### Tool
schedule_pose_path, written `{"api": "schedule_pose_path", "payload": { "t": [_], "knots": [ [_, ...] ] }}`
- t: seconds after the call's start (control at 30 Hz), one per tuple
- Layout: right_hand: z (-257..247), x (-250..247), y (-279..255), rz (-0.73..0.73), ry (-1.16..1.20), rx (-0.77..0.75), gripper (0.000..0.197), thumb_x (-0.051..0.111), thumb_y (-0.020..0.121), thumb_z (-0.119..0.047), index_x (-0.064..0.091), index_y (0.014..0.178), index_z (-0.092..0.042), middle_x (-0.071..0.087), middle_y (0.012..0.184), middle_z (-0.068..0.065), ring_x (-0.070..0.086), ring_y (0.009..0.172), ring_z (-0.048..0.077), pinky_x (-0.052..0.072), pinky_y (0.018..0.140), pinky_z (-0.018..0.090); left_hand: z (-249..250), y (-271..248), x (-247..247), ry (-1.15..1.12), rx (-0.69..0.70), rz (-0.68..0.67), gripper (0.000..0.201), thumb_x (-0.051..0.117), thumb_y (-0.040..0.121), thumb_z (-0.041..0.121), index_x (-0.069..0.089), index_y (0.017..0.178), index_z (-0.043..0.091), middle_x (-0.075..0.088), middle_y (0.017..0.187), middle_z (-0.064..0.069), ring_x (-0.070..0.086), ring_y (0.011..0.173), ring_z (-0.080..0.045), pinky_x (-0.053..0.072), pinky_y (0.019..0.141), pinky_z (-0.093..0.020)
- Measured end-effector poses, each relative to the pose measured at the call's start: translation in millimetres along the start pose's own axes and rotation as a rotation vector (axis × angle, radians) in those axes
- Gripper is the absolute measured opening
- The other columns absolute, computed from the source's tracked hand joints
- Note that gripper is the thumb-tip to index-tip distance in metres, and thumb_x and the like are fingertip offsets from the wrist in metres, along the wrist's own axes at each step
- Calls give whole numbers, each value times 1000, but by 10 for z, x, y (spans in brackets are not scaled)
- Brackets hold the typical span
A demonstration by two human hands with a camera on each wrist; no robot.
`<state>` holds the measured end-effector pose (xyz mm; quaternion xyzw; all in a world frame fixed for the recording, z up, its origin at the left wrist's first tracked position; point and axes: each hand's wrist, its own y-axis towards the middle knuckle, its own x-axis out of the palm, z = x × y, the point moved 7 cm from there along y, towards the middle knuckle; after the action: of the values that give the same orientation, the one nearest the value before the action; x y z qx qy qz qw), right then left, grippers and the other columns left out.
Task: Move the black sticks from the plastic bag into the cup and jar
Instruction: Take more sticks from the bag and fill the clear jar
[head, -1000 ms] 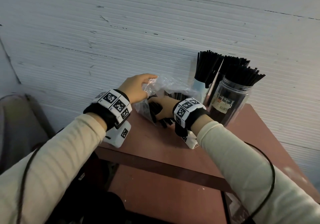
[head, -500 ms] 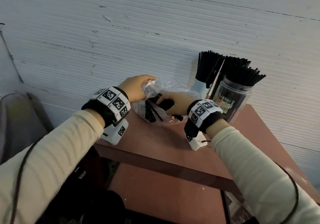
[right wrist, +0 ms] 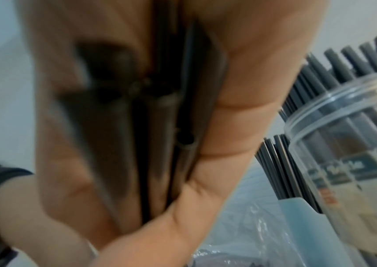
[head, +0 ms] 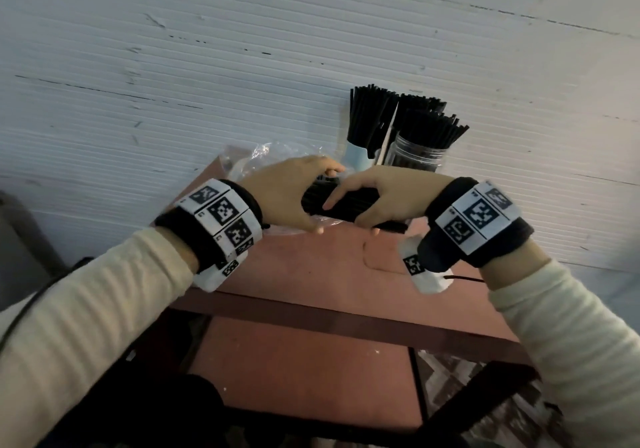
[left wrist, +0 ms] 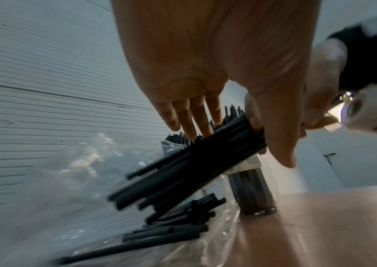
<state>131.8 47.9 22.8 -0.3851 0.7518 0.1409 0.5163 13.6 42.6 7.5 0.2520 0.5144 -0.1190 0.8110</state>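
Observation:
A bundle of black sticks (head: 349, 205) lies level just above the table, and my right hand (head: 388, 191) grips its right part. The right wrist view shows that hand (right wrist: 247, 117) wrapped round the sticks (right wrist: 171, 126). My left hand (head: 291, 198) is at the bundle's left end. Its straight fingers (left wrist: 192, 117) lie against the far side of the bundle (left wrist: 194, 173), with the thumb on the near side. The clear plastic bag (head: 249, 160) lies behind, and several sticks (left wrist: 171, 229) remain in it. The blue cup (head: 358, 155) and the clear jar (head: 417, 157) stand full of sticks.
The reddish table (head: 329, 267) stands against a white ribbed wall (head: 207, 67). Cup and jar sit at its back edge, close behind my hands. A lower shelf (head: 304, 371) shows under the front edge. A dark object (head: 20, 240) is at the far left.
My right hand has drawn a bundle of sticks out of the bag and lifted it to the right. My left hand has left the bag's mouth and come against the bundle.

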Motion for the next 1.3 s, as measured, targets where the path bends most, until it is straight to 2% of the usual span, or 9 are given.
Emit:
{"api": "schedule_pose_path", "payload": {
  "t": [0.13, 0.2, 0.33, 0.5, 0.7, 0.9, 1.0, 1.1, 1.3],
  "knots": [
    [-66, -73, -270, 13, 50, -31, 48, 64, 83, -3, 66, 113, -40, 69, 81, -9, 67, 62, 15, 57, 59, 34, 253, 205, 181, 38, 11, -2, 44, 78, 73, 29, 58, 112, 24, 63, 98, 11, 58, 87, -8, 40, 69, -16],
    [-28, -191, -417, 84, 10, -18, 46, 67, 84, -6, 66, 117, -37, 68, 79, -20, 64, 63, 4, 54, 60, 25, 327, 255, 164, -30, -14, 94, 27, 71, 82, 24, 63, 108, 22, 67, 91, 5, 63, 85, -15, 44, 65, -19],
    [45, -605, -757, 416, -21, -34, 39, 72, 84, -34, 63, 122, -39, 66, 109, -15, 62, 98, 3, 49, 92, 26, 349, 340, 249, -300, -124, 137, 21, 69, 86, 35, 62, 106, 32, 65, 85, 12, 62, 77, -6, 42, 64, -20],
    [-73, -877, -953, 894, 57, -203, 38, 66, 88, -30, 60, 125, -28, 61, 120, -11, 57, 108, 1, 49, 96, 30, 490, 472, 409, -650, -155, 172, 23, 74, 82, 36, 56, 73, 24, 59, 62, 14, 59, 62, 1, 47, 71, -27],
    [22, -575, -653, 798, -31, -166, 36, 50, 90, -9, 62, 123, -15, 64, 115, -4, 58, 108, 6, 40, 92, 8, 545, 524, 714, -867, -192, 67, 14, 76, 82, 21, 63, 81, 16, 64, 83, 0, 64, 89, -16, 48, 101, -41],
    [44, -573, -735, 994, -101, -232, 32, 61, 89, -28, 63, 121, -20, 58, 122, -3, 53, 115, 9, 37, 104, 26, 569, 521, 706, -938, -167, 72, 19, 72, 83, 8, 57, 75, 16, 57, 76, 2, 58, 81, -11, 47, 87, -28],
    [71, -536, -661, 913, -70, -205, 33, 61, 91, -26, 61, 123, -19, 60, 121, -6, 49, 111, -2, 32, 95, 4, 524, 548, 730, -941, -217, 45, 20, 73, 81, 6, 57, 74, 15, 57, 74, 2, 58, 79, -12, 45, 84, -27],
    [82, -456, -618, 866, -21, -219, 36, 64, 89, -22, 58, 124, -17, 59, 124, -7, 47, 112, -6, 30, 93, -1, 450, 522, 871, -938, -322, -55, 16, 73, 79, 3, 61, 76, 14, 63, 76, 4, 61, 82, -11, 43, 88, -29],
    [51, -400, -662, 888, 28, -240, 52, 70, 85, -25, 50, 132, -15, 51, 132, -5, 42, 121, -2, 29, 100, 2, 437, 465, 932, -846, -354, -120, 32, 68, 87, 38, 65, 82, 7, 66, 77, 0, 63, 85, -12, 44, 93, -26]
  ]
}}
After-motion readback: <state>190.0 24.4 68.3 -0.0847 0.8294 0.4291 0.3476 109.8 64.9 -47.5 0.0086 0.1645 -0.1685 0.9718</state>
